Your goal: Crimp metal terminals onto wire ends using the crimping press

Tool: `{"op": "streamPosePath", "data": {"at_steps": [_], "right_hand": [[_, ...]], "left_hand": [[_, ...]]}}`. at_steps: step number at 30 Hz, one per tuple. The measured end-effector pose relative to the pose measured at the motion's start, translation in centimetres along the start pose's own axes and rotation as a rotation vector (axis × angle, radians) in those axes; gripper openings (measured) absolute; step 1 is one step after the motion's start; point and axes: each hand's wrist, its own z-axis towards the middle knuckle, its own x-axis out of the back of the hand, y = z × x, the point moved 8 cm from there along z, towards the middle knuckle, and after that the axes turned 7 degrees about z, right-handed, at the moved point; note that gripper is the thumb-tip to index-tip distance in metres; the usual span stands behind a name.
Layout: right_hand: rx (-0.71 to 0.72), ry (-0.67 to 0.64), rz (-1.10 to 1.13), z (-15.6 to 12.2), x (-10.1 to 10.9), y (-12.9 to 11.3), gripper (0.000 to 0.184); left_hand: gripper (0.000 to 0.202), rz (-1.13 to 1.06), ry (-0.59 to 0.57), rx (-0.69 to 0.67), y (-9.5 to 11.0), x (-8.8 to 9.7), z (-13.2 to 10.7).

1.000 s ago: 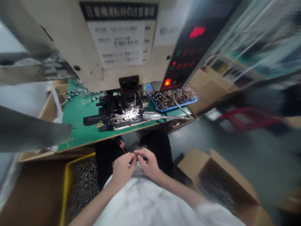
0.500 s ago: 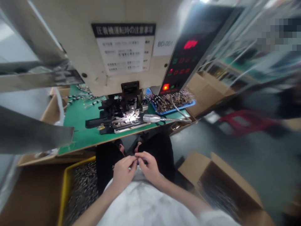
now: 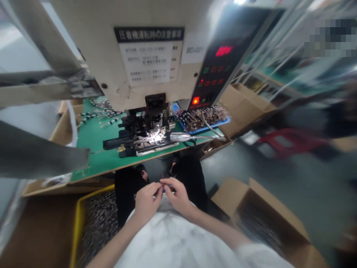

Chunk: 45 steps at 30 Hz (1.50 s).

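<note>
My left hand [image 3: 147, 203] and my right hand [image 3: 178, 197] meet above my lap, their fingertips pinched together on a thin wire [image 3: 162, 185]. The wire is short and dark, and my fingers hide most of it. Any small part on its end is too small to tell. Ahead of my hands, beyond the bench edge, stands a wire crimping press [image 3: 145, 128] with a lit applicator on a green bench mat [image 3: 95, 158]. Neither hand touches the press.
A blue tray of wire bundles [image 3: 214, 124] sits right of the press, under a gooseneck lamp [image 3: 181, 137]. A yellow crate [image 3: 80, 219] of small parts stands at my left knee, a cardboard box [image 3: 231, 197] at my right. A red stool [image 3: 287, 139] stands beyond.
The view has shifted slightly as my head moved. My hands stay in nearly the same place, still pinching the wire.
</note>
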Motion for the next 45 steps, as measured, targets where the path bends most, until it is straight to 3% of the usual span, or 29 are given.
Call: {"op": "streamPosePath", "data": {"at_steps": [11,19,22,26,27,29,31,35,40,45], "right_hand": [[0.069,0.02,-0.023,0.7,0.0,-1.5,0.024],[0.083,0.023,-0.02,0.4,-0.2,-1.0,0.026],[0.278,0.129,-0.093,1.1,3.0,-4.0,0.031],[0.721,0.404,-0.463,2.3,10.3,-13.6,0.041],[0.777,0.458,-0.599,3.1,11.8,-16.1,0.042],[0.698,0.492,-0.843,6.5,14.2,-19.7,0.041],[0.591,0.411,-0.995,10.4,15.2,-21.9,0.04],[0.485,0.257,-1.097,16.0,14.7,-23.1,0.043],[0.431,0.224,-1.126,17.5,13.5,-22.3,0.048],[0.391,0.213,-1.098,17.9,13.7,-22.7,0.05]], "left_hand": [[0.022,-0.044,0.034,0.015,-0.2,0.4,0.3],[0.021,-0.079,0.046,0.019,-0.6,0.5,0.5],[0.021,-0.14,0.072,0.075,-1.5,0.6,0.5],[0.022,-0.232,0.072,0.156,-2.8,0.6,0.5],[0.023,-0.26,0.066,0.167,-3.1,0.6,0.6],[0.024,-0.309,0.056,0.179,-3.3,0.6,0.7],[0.025,-0.337,0.051,0.191,-3.4,0.5,1.0],[0.028,-0.348,0.04,0.227,-4.0,0.4,1.8],[0.031,-0.324,0.016,0.252,-5.3,0.2,2.8],[0.03,-0.307,-0.038,0.236,-6.3,0.5,3.9]]}}
